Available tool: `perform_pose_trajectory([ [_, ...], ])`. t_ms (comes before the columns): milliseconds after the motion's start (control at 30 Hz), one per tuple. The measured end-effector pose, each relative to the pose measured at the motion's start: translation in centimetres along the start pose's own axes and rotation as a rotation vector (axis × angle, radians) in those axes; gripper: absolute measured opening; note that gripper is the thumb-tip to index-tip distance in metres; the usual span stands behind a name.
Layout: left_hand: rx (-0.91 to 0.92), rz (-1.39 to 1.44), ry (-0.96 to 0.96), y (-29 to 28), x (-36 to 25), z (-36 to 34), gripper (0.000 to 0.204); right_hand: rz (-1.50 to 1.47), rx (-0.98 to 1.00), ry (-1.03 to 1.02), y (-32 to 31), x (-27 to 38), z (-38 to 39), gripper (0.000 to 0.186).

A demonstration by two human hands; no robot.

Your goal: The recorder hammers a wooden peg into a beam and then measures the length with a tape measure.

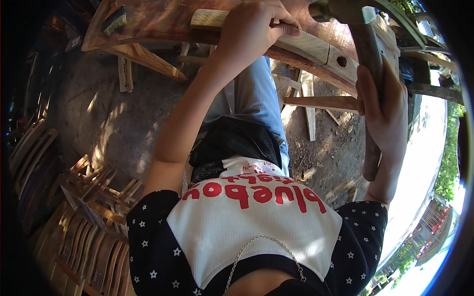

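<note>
A hammer (373, 54) with a worn handle is gripped in my right hand (385, 108). Its metal head is raised over the right part of the workbench (163, 19). My left hand (256, 27) rests on a pale wooden strip (311, 45) along the bench's near edge. Its thumb and fingers are pinched together, and whatever they hold is too small or hidden to make out. Just right of that strip, in line with it, lies a wooden piece with a dark round hole (341, 61).
A brush (115, 19) lies at the bench's left end. Angled wooden legs (143, 61) and a crossbar (321, 102) stand below. Slatted wooden chair parts (89, 246) are stacked at the lower left. Wood scraps (308, 113) lie on the dirt floor.
</note>
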State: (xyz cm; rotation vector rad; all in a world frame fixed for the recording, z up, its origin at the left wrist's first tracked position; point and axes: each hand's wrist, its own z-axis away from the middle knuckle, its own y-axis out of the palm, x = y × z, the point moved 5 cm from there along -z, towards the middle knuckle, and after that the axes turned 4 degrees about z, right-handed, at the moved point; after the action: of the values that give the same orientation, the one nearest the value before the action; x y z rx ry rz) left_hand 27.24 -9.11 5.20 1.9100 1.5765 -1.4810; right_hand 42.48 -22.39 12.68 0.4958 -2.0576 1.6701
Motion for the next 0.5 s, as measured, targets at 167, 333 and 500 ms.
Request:
perform_pose_trajectory([
  [167,-0.071,-0.083,0.068,-0.2,0.4,-0.1,0.010,0.128,0.081,-0.119,0.7,0.0,-0.5,0.016],
  [333,-0.054,-0.124,0.039,0.1,0.3,-0.3,0.011,0.194,0.120,-0.146,1.4,-0.2,0.0,0.017],
  [500,-0.014,-0.132,0.013,-0.2,-0.2,-0.4,0.013,0.108,0.080,-0.018,0.4,-0.2,-0.1,0.017],
])
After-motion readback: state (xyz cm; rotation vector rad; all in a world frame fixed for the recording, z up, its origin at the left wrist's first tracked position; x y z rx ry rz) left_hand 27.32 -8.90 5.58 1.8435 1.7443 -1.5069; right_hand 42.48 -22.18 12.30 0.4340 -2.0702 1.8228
